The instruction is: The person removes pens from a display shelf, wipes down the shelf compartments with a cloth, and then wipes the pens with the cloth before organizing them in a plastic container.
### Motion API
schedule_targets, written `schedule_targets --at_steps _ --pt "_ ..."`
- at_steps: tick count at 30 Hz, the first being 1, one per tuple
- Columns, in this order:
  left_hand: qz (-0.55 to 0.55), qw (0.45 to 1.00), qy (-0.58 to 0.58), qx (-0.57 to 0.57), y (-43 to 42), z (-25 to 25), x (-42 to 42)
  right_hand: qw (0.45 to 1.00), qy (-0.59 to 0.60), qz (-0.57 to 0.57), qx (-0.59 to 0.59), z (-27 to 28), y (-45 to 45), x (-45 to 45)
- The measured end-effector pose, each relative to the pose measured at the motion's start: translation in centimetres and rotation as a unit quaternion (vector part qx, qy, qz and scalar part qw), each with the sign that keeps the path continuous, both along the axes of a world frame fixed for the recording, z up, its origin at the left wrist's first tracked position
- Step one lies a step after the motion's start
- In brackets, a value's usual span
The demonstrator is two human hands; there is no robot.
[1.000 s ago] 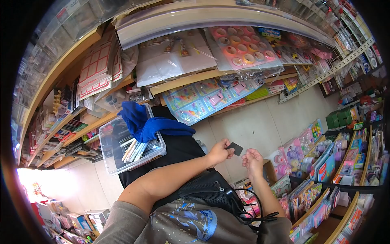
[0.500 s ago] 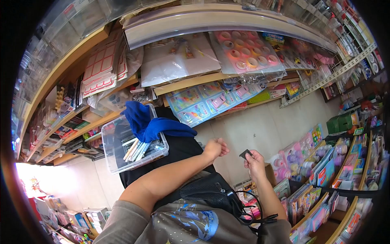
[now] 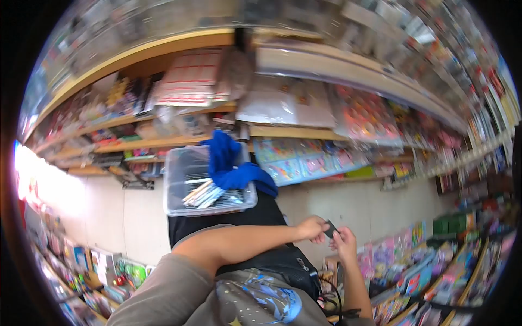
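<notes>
A small flat dark piece [image 3: 330, 229] is between my two hands, held over the right side of my lap; its kind cannot be made out. My right hand [image 3: 344, 242] pinches its lower right end. My left hand [image 3: 311, 229] is closed with its fingertips at the other edge, seeming to grip it too. On my lap to the left rests a clear plastic box [image 3: 174, 187] with several pens [image 3: 204, 194] inside. A blue cloth [image 3: 223, 163] hangs over its right side. A black bag [image 3: 285, 266] lies against my front.
Shelves ahead carry red-framed sheets [image 3: 187, 79], clear-wrapped packs and a colourful card sheet [image 3: 293, 160]. Racks of stationery [image 3: 418, 277] stand close at the right, more goods [image 3: 103, 263] at lower left. Pale tiled floor [image 3: 136, 217] shows between them.
My view has swung, so the shelves and box sit further right in view. My left hand has come across to the dark piece in my right hand; the hands were apart before.
</notes>
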State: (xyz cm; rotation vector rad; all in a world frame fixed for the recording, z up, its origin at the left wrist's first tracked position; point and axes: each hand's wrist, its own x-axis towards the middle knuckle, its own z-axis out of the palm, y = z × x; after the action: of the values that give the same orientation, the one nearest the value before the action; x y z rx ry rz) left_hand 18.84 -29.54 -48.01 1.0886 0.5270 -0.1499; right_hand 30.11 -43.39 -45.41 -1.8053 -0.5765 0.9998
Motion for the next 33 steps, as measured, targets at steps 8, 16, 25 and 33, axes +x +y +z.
schedule_targets --at_steps 8,16,25,33 --pt "0.043 0.995 -0.086 0.029 -1.2 -1.4 1.1 0.991 -0.091 0.082 0.051 2.4 0.6 1.4" --pt "0.026 0.986 -0.146 0.075 3.5 7.2 -1.4 0.997 -0.033 0.064 0.013 9.4 3.2 3.0" --pt "0.229 0.873 -0.31 0.3 12.5 23.2 -7.4 0.881 -0.333 0.259 0.215 26.4 15.4 -1.6" --pt "0.354 0.608 -0.305 0.641 24.3 36.9 -15.3 0.703 -0.466 0.289 0.453 37.4 28.5 -10.4"
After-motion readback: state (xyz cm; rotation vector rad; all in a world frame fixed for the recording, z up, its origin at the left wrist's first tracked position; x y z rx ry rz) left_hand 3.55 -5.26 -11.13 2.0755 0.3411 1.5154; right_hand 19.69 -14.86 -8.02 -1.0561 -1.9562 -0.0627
